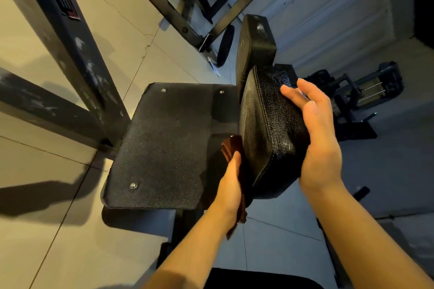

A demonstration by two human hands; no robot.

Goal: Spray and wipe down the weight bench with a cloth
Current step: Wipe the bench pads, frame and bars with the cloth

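Head view: the right hand (314, 129) rests with straight, relaxed fingers against the right side of a black, cracked leather seat pad (270, 124) of the weight bench, steadying it, while the left hand (231, 185) presses a folded dark brown cloth (232, 148) against the pad's left edge, its thumb lying along the cloth and its other fingers hidden behind the pad. A second black leather back pad (256, 44) stands just beyond the seat pad, and a flat, textured black metal footplate (169, 148) with silver bolts lies to the left over the pale tiled floor (42, 230), beside a scuffed dark steel frame post (70, 40).
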